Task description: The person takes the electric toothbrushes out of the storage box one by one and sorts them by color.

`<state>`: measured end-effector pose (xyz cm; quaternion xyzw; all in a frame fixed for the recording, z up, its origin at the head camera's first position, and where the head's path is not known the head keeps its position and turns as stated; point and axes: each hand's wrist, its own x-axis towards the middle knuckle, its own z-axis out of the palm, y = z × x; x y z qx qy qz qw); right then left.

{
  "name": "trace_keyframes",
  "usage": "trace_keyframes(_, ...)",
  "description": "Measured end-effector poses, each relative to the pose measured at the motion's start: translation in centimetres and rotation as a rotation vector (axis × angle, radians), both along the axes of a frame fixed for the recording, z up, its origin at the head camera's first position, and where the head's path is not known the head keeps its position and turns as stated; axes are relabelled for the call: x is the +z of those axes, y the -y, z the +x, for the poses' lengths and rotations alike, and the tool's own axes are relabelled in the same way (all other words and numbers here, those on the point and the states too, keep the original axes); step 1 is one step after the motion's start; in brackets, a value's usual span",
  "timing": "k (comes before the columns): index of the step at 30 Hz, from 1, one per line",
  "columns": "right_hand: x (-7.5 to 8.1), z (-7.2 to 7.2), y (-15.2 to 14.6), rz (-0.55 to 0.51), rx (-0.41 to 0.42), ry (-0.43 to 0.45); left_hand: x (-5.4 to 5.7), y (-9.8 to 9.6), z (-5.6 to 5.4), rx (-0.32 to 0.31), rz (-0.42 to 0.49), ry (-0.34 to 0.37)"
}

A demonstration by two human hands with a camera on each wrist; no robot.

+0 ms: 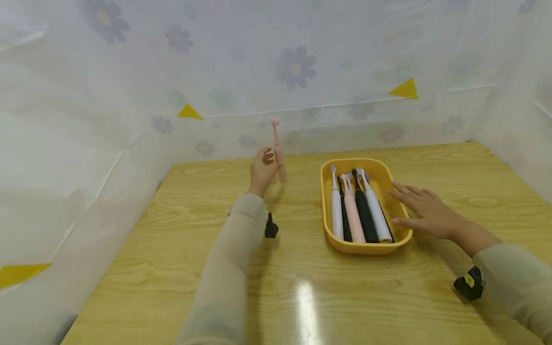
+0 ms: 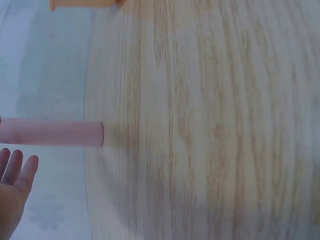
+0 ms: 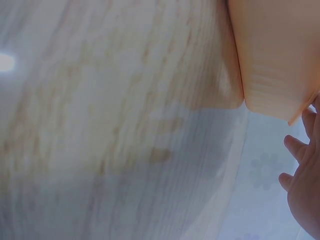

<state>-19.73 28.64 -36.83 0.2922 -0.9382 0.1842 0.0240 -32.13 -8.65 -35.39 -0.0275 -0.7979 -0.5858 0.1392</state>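
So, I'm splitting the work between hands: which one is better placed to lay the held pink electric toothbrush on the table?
Probably the left hand: it holds the pink electric toothbrush, left of the yellow bin. The right hand is at the bin's right side, holding no toothbrush.

Left hand (image 1: 263, 172) pinches a slim pink electric toothbrush (image 1: 279, 155), bristles up, left of a yellow round-cornered tray (image 1: 366, 247). White, black and pink toothbrushes (image 1: 354, 215) lie inside. Right hand (image 1: 427, 213), fingers spread, at tray's right rim. Wood-grain table (image 1: 172, 249) beneath.
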Motion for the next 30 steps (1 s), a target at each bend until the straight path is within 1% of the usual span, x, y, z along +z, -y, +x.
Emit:
trace_keyframes(4,0.0,0.0,0.1,-0.005,-0.001,0.002,0.3,0.2,0.3,-0.008,0.006,0.008)
trace_keyframes(10,0.0,-0.1,0.2,-0.002,-0.003,0.012,0.9,0.5,1.2,-0.032,0.027,0.020)
trace_keyframes(17,-0.2,-0.3,0.2,-0.005,0.005,0.021,1.3,0.9,2.1,-0.052,0.040,-0.006)
trace_keyframes(20,-0.2,-0.4,0.4,-0.011,0.004,0.018,1.4,0.9,2.5,-0.058,0.064,-0.023)
trace_keyframes(24,-0.3,-0.4,0.5,-0.013,0.002,0.012,1.5,0.8,2.9,-0.092,0.120,-0.052)
trace_keyframes(30,-0.2,-0.4,0.5,-0.012,0.002,0.014,1.7,0.2,3.7,-0.167,0.200,-0.087)
